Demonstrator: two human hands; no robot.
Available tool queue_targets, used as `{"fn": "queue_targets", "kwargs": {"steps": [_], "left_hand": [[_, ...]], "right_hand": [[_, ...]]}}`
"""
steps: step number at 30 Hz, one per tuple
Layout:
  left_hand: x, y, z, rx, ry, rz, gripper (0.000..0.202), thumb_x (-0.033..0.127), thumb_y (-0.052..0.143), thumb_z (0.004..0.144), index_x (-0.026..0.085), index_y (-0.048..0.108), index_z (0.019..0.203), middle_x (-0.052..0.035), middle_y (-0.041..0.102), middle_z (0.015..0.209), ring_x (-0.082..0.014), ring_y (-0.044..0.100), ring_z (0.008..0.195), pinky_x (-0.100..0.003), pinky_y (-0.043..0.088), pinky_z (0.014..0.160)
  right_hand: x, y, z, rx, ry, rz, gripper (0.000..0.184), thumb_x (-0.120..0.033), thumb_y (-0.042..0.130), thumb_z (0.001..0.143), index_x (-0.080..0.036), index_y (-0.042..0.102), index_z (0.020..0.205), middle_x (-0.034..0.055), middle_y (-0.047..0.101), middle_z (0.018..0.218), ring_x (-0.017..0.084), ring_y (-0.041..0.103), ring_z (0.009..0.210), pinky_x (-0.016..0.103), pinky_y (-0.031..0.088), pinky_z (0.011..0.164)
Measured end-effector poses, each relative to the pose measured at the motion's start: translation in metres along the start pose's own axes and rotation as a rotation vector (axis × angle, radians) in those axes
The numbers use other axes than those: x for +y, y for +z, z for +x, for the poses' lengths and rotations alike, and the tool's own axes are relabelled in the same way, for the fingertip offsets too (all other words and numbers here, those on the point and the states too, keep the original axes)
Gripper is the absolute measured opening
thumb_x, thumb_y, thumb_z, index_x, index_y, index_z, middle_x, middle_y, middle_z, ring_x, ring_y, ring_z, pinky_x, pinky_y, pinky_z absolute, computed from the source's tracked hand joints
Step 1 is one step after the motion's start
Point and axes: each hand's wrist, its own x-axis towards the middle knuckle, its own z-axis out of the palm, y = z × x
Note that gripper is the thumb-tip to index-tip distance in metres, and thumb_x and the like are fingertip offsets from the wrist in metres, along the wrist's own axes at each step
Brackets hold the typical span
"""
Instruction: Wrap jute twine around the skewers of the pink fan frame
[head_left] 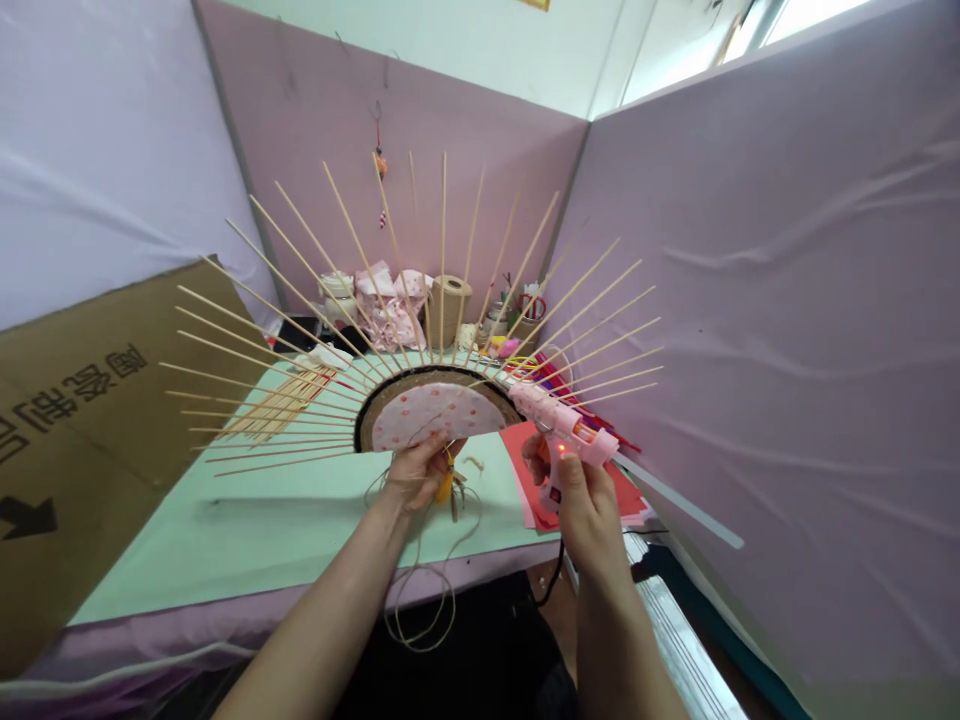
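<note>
- Your left hand (420, 472) pinches the straight lower edge of one half-disc (435, 412), covered in spotted pale fabric with a dark outer rim, holding it up above the mint-green table (315, 540).
- Your right hand (592, 500) grips one pink glue gun (551, 410), its small light glowing; one glue stick (679, 500) juts from the back.
- The step in hand seems to be gluing at the rim's right end, where the nozzle points. Whether it touches is too small to tell.
- The next move would call for a steady nozzle and a firm left hold, clear of the sticks.
- Wooden sticks (443, 250) fan from the rim: more than two dozen, some too faint for an exact count.
- One pile of loose sticks (292, 400) lies on the table's left, overlapping, uncountable.
- One yellow tassel (445, 488) hangs just below your left hand.
</note>
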Motion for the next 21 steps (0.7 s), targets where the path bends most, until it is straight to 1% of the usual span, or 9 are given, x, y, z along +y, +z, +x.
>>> {"fn": "queue_targets", "kwargs": {"steps": [4, 8, 13, 18, 21], "left_hand": [[-0.0010, -0.0037, 0.0013, -0.028, 0.006, -0.007, 0.035, 0.006, 0.085, 0.052, 0.016, 0.068, 0.082, -0.0038, 0.073, 0.079, -0.0191, 0.070, 0.078, -0.042, 0.056, 0.089], [-0.0008, -0.0056, 0.0014, -0.068, 0.006, -0.004, 0.043, 0.006, 0.085, 0.052, 0.017, 0.068, 0.091, -0.0028, 0.075, 0.084, -0.0177, 0.070, 0.081, -0.039, 0.057, 0.089], [-0.0008, -0.0058, 0.0003, -0.079, 0.011, 0.014, 0.050, 0.008, 0.086, 0.053, 0.018, 0.068, 0.099, -0.0027, 0.075, 0.086, -0.0192, 0.071, 0.085, -0.041, 0.055, 0.093], [-0.0016, -0.0073, 0.0009, -0.101, 0.015, 0.023, 0.048, 0.008, 0.086, 0.054, 0.018, 0.069, 0.098, -0.0044, 0.075, 0.089, -0.0219, 0.070, 0.090, -0.042, 0.054, 0.095], [-0.0014, -0.0071, 0.0012, -0.091, 0.012, 0.032, 0.047, 0.008, 0.086, 0.053, 0.018, 0.069, 0.095, -0.0041, 0.075, 0.086, -0.0212, 0.071, 0.087, -0.042, 0.055, 0.093]], "right_hand": [[-0.0001, -0.0018, -0.0012, 0.036, -0.020, -0.066, 0.045, -0.060, 0.047, 0.088, -0.019, 0.067, 0.089, 0.0048, 0.064, 0.077, 0.015, 0.054, 0.063, 0.026, 0.045, 0.054], [0.0011, -0.0040, -0.0014, 0.023, -0.018, -0.136, 0.049, -0.061, 0.044, 0.089, -0.017, 0.065, 0.087, 0.0042, 0.062, 0.074, 0.015, 0.054, 0.063, 0.026, 0.044, 0.055], [0.0028, -0.0055, -0.0006, 0.021, -0.032, -0.149, 0.050, -0.061, 0.043, 0.090, -0.017, 0.064, 0.088, 0.0039, 0.061, 0.075, 0.014, 0.053, 0.064, 0.025, 0.042, 0.056], [0.0052, -0.0075, -0.0003, 0.018, -0.003, -0.140, 0.050, -0.062, 0.043, 0.091, -0.017, 0.064, 0.089, 0.0029, 0.058, 0.073, 0.013, 0.049, 0.062, 0.025, 0.041, 0.055], [0.0056, -0.0083, -0.0006, 0.012, -0.006, -0.129, 0.050, -0.062, 0.042, 0.091, -0.017, 0.065, 0.088, 0.0023, 0.057, 0.072, 0.013, 0.049, 0.061, 0.024, 0.041, 0.055]]}}
